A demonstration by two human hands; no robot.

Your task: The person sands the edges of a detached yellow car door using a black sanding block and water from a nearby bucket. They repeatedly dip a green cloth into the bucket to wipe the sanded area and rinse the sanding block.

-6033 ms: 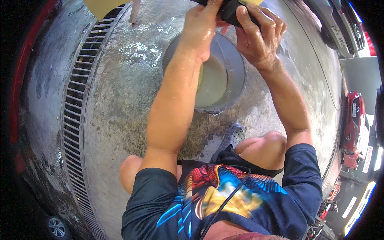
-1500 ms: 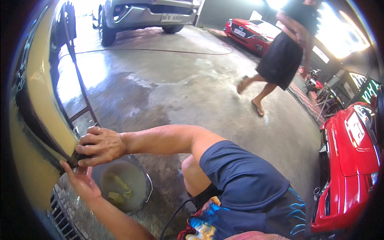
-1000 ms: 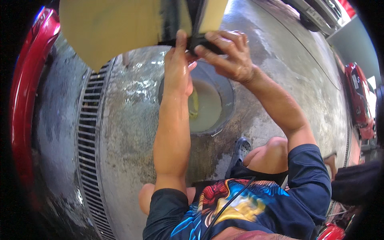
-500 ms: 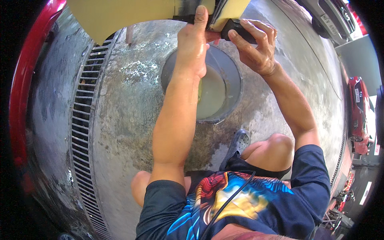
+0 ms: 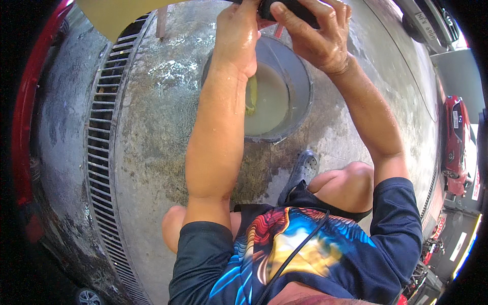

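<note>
At the top edge, my left hand [image 5: 238, 40] is closed around the edge of a dull yellow panel [image 5: 109, 19]; its fingertips are partly cut off by the picture's edge. My right hand [image 5: 320, 38] grips a black block [image 5: 295, 11] between thumb and fingers, right beside the left hand and against the panel's edge. Both hands and forearms look wet. Below them stands a round grey tub [image 5: 301, 84] holding cloudy water [image 5: 269, 101]. A yellow-green strip [image 5: 252, 94] lies in that water, partly hidden behind my left forearm.
A metal drain grate [image 5: 101, 132] runs along the wet concrete floor on the left. Beyond it is a red car body [image 5: 25, 101]. To the right stand a parked red car [image 5: 455, 137] and a light-coloured vehicle [image 5: 424, 25]. My shoe [image 5: 305, 170] is below the tub.
The view has tilted so the panel and both hands sit higher in the picture, partly cut off. The black block has shifted a little left, closer to my left hand.
</note>
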